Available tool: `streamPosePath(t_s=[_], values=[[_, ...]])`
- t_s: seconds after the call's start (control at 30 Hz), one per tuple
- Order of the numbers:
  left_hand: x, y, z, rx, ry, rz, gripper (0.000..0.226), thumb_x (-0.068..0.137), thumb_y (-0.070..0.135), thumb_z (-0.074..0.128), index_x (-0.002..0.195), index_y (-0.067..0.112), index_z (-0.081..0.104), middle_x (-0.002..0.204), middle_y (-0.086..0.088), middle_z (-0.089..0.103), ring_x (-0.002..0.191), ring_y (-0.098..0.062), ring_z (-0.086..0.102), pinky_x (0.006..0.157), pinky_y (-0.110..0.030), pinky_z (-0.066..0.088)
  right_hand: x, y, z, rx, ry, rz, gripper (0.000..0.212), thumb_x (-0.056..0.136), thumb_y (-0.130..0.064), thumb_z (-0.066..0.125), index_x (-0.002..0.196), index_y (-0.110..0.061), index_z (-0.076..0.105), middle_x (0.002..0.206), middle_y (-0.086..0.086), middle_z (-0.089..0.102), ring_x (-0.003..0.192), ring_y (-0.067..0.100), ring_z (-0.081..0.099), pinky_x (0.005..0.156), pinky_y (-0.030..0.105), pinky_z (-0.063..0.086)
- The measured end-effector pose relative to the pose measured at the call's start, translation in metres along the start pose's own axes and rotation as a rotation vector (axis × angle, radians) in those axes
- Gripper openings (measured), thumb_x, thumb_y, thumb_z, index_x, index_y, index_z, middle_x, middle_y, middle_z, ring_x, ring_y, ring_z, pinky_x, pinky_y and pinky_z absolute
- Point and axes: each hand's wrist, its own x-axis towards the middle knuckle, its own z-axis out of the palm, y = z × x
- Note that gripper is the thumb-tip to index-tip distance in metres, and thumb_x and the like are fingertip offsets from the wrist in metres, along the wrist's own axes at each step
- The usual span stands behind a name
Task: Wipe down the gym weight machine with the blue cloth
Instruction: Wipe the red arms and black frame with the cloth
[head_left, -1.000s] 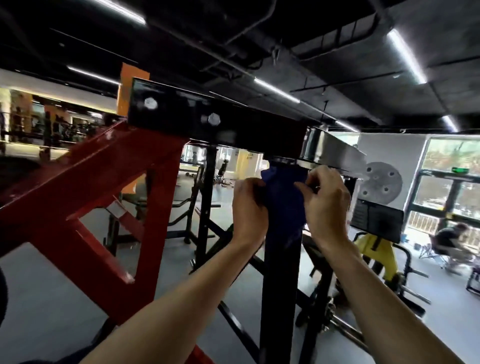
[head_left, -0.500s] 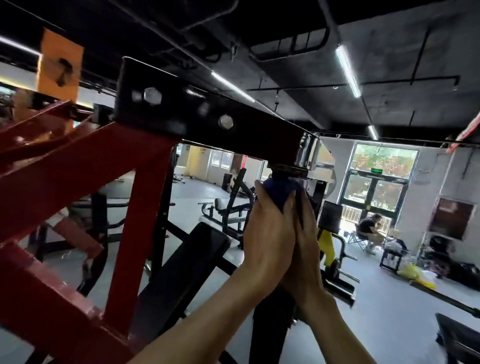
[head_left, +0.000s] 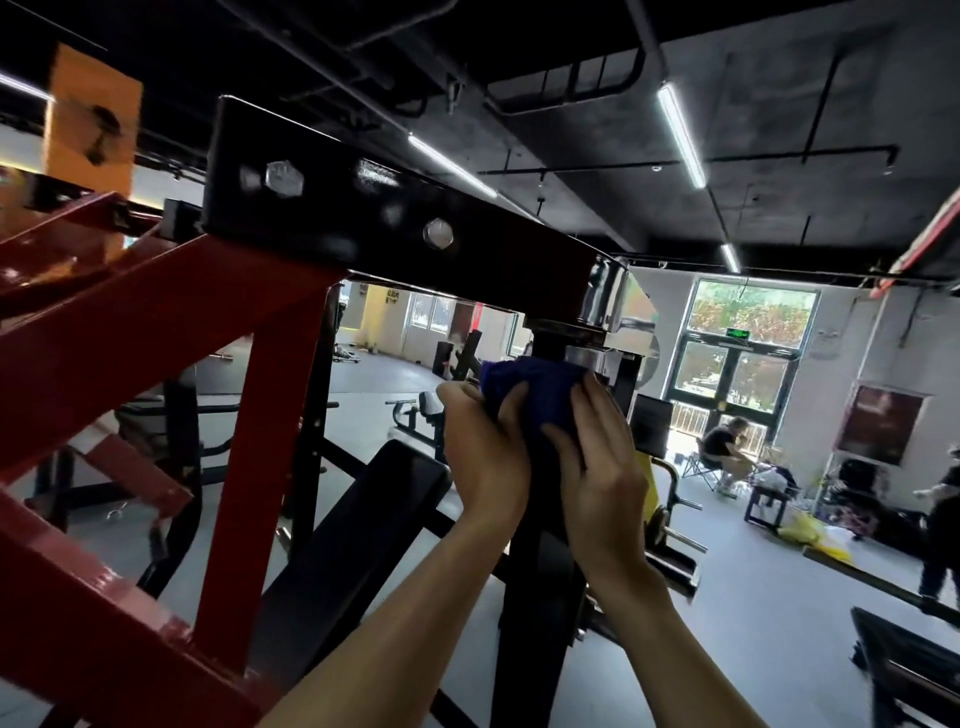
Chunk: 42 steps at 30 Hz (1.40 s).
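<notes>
Dim gym: blue cloth (head_left: 540, 392) (mostly hidden) between left hand (head_left: 485, 457) and right hand (head_left: 597, 478).

Seated person (head_left: 723, 448) near window (head_left: 748, 343); yellow bags (head_left: 815, 535) on floor (head_left: 753, 639); ceiling light strips (head_left: 681, 136); orange pillar (head_left: 93, 119) far left.

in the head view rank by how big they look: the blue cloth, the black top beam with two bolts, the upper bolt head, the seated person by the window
1. black top beam
2. blue cloth
3. seated person, far off, so truly bigger
4. upper bolt head
</notes>
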Motion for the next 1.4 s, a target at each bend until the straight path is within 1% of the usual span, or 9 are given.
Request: streamPosePath(t_s=[0.1,0.2,0.3,0.43,0.57,0.8,0.97,1.13,1.4], values=[[0.002,0.000,0.003,0.305,0.135,0.266,0.022,0.096,0.030,0.066,0.087,0.018,0.050,0.091,0.009,0.045,0.086,-0.009,0.044,0.069,-0.024,0.038,0.012,0.001,-0.001,0.055,0.000,-0.005,0.047,0.090,-0.001,0.067,0.136,0.006,0.055,0.144,0.019,0.052,0.138,0.025,0.045,0.116,0.023,0.034],[-0.002,0.005,0.008,0.355,0.023,0.301,0.009,0.102,0.018,0.053,0.098,0.026,0.051,0.094,0.020,0.036,0.092,0.005,0.038,0.065,-0.014,0.031,0.025,0.007,-0.007,0.008,0.034,-0.055,0.048,0.085,0.005,0.071,0.132,0.002,0.060,0.131,0.022,0.057,0.124,0.032,0.052,0.108,0.010,0.032],[-0.012,0.011,0.012,0.410,-0.069,0.417,0.028,0.097,0.011,0.052,0.125,0.016,0.051,0.120,0.003,0.047,0.108,-0.016,0.047,0.082,-0.018,0.041,0.033,0.015,-0.011,-0.018,0.042,-0.050,0.047,0.087,0.004,0.069,0.133,-0.002,0.061,0.120,0.017,0.060,0.111,0.029,0.052,0.102,0.006,0.030],[-0.019,0.004,0.008,0.404,-0.099,0.536,0.041,0.104,0.025,0.043,0.140,0.007,0.049,0.138,-0.010,0.053,0.122,-0.026,0.051,0.094,-0.021,0.041,0.029,0.018,-0.010,-0.023,-0.020,-0.073,0.045,0.093,0.007,0.058,0.138,0.003,0.054,0.127,0.018,0.058,0.119,0.031,0.056,0.109,0.015,0.036],[-0.012,-0.019,0.006,0.490,-0.183,0.752,0.063,0.104,0.024,0.054,0.156,0.001,0.028,0.157,-0.019,0.037,0.135,-0.031,0.048,0.102,-0.041,0.050,0.027,0.024,-0.012,-0.090,-0.058,-0.142,0.050,0.093,0.013,0.056,0.141,0.004,0.049,0.133,0.022,0.054,0.128,0.033,0.052,0.113,0.035,0.041],[-0.007,-0.041,0.014,0.527,-0.240,0.769,0.076,0.102,0.022,0.060,0.160,0.005,0.014,0.162,-0.021,0.020,0.142,-0.031,0.033,0.114,-0.036,0.037,0.008,0.032,-0.002,-0.082,-0.101,-0.099,0.063,0.089,0.018,0.058,0.148,0.002,0.041,0.152,0.018,0.042,0.145,0.029,0.034,0.120,0.039,0.030],[-0.023,-0.070,0.009,0.476,-0.274,0.675,0.059,0.107,0.027,0.050,0.160,0.022,0.023,0.165,0.000,0.024,0.139,0.020,0.014,0.118,-0.012,0.021,-0.027,0.036,-0.004,-0.035,-0.129,-0.011,0.071,0.084,0.019,0.062,0.149,-0.004,0.041,0.154,0.008,0.041,0.144,0.022,0.033,0.121,0.030,0.026],[-0.050,-0.094,-0.007,0.536,-0.338,0.660,0.083,0.093,0.025,0.074,0.153,0.006,0.020,0.154,-0.028,0.036,0.136,-0.040,0.047,0.098,-0.043,0.055,-0.074,0.033,-0.010,0.001,-0.259,0.082,0.084,0.080,0.023,0.062,0.152,-0.009,0.036,0.158,0.004,0.035,0.147,0.022,0.030,0.122,0.025,0.022],[-0.016,-0.023,0.014,0.391,-0.239,0.622,0.078,0.085,0.027,0.079,0.144,-0.002,0.037,0.139,-0.023,0.046,0.124,-0.035,0.051,0.091,-0.040,0.054,0.010,0.030,-0.006,-0.028,-0.111,0.034,0.068,0.084,0.023,0.053,0.146,-0.004,0.047,0.151,0.014,0.046,0.144,0.026,0.036,0.121,0.032,0.028]])
